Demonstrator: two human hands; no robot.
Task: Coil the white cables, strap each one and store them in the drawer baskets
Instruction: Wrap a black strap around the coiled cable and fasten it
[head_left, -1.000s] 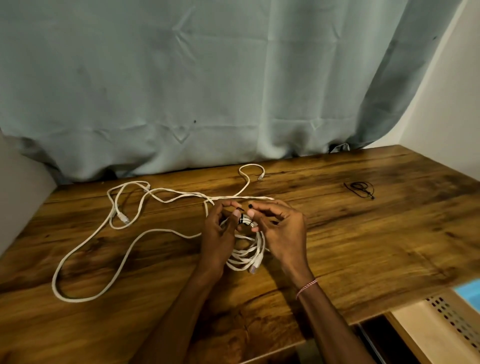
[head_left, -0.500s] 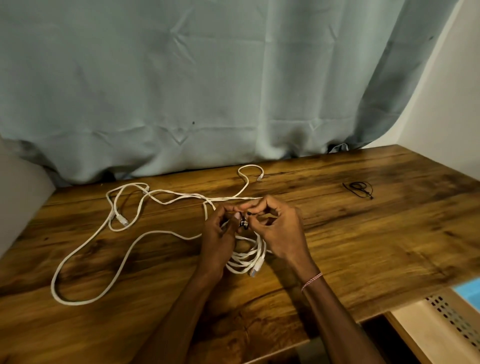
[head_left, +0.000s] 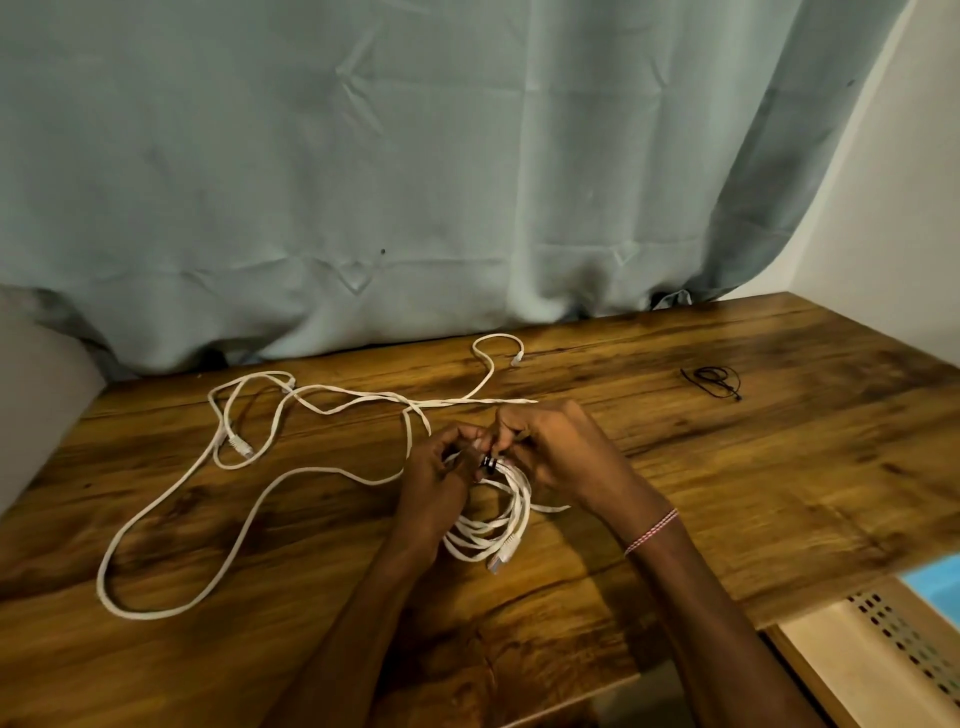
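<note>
1. My left grip (head_left: 441, 470) is pinching the coiled cable (head_left: 491, 530) at bench (head_left: 727, 493) centre, keeping loops bunched.
2. My right grip (head_left: 550, 452) is clamping the black strap (head_left: 488, 461), cinching it.
3. A loose cable (head_left: 249, 499) is waiting at nine o'clock.

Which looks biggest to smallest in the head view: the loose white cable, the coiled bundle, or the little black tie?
1. Loose white cable, sprawling across the table's left half.
2. Coiled white bundle held between the hands; partly hidden, so its full size is unsure.
3. Black tie, farther from the camera, yet clearly smallest.
</note>
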